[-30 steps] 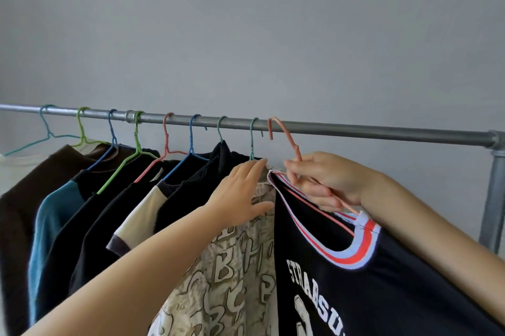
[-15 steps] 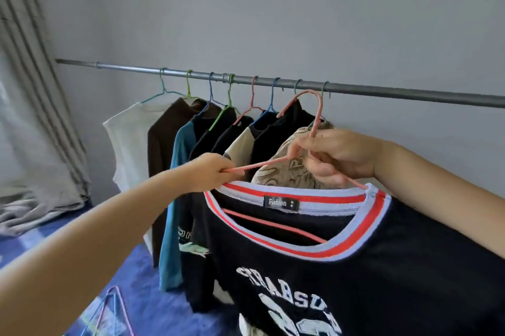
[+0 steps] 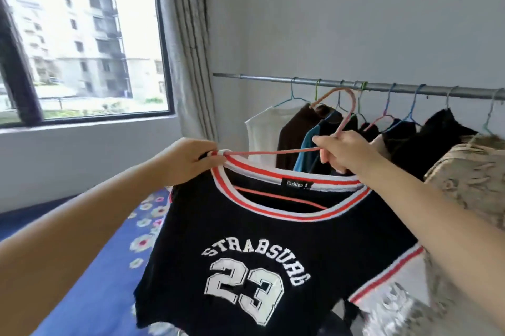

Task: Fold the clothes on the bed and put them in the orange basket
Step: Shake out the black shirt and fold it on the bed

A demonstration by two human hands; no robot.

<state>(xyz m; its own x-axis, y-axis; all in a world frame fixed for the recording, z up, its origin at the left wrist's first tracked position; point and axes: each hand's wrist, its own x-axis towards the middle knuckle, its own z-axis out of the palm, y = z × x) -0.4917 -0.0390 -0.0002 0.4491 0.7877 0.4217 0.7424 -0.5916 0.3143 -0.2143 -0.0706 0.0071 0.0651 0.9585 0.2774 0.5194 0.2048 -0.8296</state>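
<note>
A black jersey point(image 3: 246, 231) with a red-and-white collar and "STRABSURG 23" printed in white hangs in front of me on a pink wire hanger point(image 3: 276, 152). My right hand point(image 3: 341, 152) grips the hanger just below its hook. My left hand point(image 3: 191, 160) pinches the left end of the collar together with the hanger's shoulder. The hanger's hook is off the metal rail point(image 3: 382, 87). No orange basket is in view.
Several garments on coloured hangers stay on the rail at the right, with a beige patterned one point(image 3: 470, 185) nearest. A blue floral bed cover point(image 3: 109, 267) lies below left. A window point(image 3: 82, 35) and grey curtain point(image 3: 188, 48) fill the left wall.
The jersey on its hanger has come off the rail and away from the rack. My view has swung left, bringing in the window and bed. My left hand has moved onto the collar.
</note>
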